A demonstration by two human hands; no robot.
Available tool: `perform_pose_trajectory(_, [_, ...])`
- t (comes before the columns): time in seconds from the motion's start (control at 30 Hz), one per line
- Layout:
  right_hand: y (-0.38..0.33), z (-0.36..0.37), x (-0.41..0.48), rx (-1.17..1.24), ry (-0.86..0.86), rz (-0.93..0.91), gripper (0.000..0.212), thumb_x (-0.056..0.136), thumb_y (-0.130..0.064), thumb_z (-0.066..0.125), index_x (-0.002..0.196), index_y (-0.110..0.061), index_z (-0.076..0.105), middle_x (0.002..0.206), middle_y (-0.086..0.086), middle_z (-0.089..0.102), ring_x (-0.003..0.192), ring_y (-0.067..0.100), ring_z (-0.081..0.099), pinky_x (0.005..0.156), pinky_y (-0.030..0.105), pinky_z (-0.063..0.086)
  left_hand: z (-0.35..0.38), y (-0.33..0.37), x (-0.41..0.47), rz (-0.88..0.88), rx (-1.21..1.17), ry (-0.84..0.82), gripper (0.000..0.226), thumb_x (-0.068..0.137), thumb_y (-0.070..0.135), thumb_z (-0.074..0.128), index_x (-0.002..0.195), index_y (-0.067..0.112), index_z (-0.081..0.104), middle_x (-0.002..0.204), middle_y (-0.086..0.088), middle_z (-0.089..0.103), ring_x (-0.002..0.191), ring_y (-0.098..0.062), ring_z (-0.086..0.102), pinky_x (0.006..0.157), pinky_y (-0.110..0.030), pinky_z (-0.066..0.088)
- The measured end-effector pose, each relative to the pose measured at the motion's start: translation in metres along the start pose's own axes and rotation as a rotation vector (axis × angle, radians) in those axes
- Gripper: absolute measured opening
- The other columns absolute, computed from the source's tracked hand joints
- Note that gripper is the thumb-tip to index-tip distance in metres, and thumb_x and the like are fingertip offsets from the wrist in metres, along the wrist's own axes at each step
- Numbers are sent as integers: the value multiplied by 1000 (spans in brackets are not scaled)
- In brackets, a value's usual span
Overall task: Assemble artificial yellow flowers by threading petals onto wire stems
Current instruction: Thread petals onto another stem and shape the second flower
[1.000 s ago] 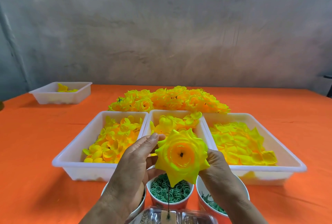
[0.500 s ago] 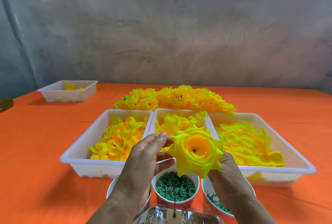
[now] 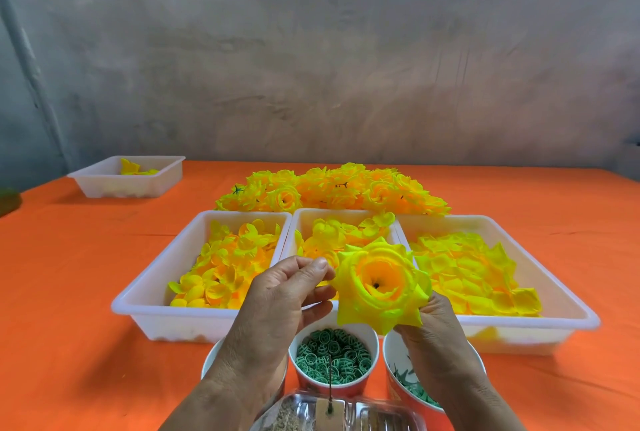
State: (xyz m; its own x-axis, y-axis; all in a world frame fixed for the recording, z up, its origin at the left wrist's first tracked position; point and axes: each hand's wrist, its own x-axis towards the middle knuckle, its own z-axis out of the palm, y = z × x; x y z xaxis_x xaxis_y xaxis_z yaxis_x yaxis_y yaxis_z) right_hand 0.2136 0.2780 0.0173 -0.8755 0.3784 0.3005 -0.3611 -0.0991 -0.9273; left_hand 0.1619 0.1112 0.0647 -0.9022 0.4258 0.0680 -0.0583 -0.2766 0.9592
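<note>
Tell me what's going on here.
A person is assembling a yellow flower. The right hand holds it from below, open face toward the camera. The left hand is at its left edge, fingers loose. Behind sit three trays of petals, and beyond them a heap of finished flowers.

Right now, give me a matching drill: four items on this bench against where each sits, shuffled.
1. finished-flower pile
2. green-ring cup
3. lone tray
4. held flower

A. far left, alone
B. in the right hand
C. behind the three-tray row
D. front centre

Pairs: 1-C, 2-D, 3-A, 4-B
</note>
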Motion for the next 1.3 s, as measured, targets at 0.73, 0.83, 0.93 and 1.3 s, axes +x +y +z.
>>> perform_pose_trajectory(0.73, [-14, 5, -11, -194, -54, -7, 18, 52, -34, 84, 68, -27, 78, 62, -7, 70, 59, 0, 59, 62, 10, 46, 9, 1, 1, -179, 128, 18, 21, 94, 21, 60, 90, 2, 67, 80, -7, 75, 64, -11, 69, 55, -21, 56])
perform_pose_trajectory(0.83, [-15, 7, -9, -179, -8, -19, 15, 44, -39, 70, 57, -33, 74, 52, -12, 64, 51, -6, 54, 55, 6, 43, 10, 2, 0, -203, 122, 12, 26, 93, 31, 59, 83, 10, 71, 83, -7, 76, 69, -17, 72, 65, -30, 61])
perform_pose_trajectory(0.93, [-11, 4, -6, -207, 40, 4, 11, 54, -27, 73, 64, -24, 76, 53, -9, 61, 51, 1, 49, 56, 14, 43, 7, 1, 1, -241, 154, 15, 33, 81, 47, 65, 73, 14, 68, 76, -3, 72, 70, -21, 70, 71, -35, 58])
perform_pose_trajectory(1.3, [0, 3, -2, -314, 174, -10, 19, 72, -26, 83, 76, -11, 74, 66, 16, 63, 60, 10, 44, 58, 25, 41, 1, -1, 1, -213, 98, 69, 33, 71, 41, 72, 86, 12, 71, 71, 9, 72, 78, -17, 70, 75, -35, 57])
